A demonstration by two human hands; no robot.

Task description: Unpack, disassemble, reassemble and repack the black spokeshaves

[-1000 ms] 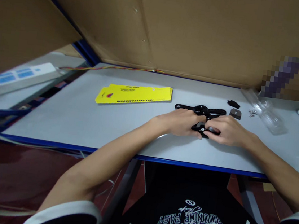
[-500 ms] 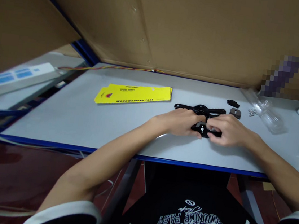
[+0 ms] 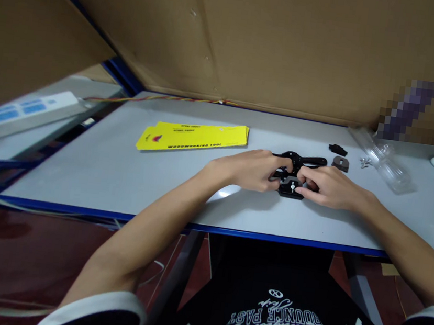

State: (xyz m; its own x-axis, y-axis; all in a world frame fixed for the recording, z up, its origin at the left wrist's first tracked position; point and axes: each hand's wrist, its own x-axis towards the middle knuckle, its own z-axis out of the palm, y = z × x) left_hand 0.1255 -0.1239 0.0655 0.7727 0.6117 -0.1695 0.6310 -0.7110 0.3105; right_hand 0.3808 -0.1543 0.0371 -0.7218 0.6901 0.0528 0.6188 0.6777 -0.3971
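Both hands meet over a small black plate [image 3: 291,187] with a screw, lying on the grey table [image 3: 121,172]. The left hand [image 3: 253,168] and right hand [image 3: 325,186] pinch it between curled fingertips; a black spokeshave [image 3: 312,160] lies just beyond the knuckles.

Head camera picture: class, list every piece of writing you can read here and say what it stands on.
"WOODWORKING TOOL": on the yellow card lying on the table.
Smaller print higher on that card: too blurred to read.
"BOUNCE PAST", seen upside down: on the black shirt; its other lines are unclear.
Blue labels on the white strip: unreadable.
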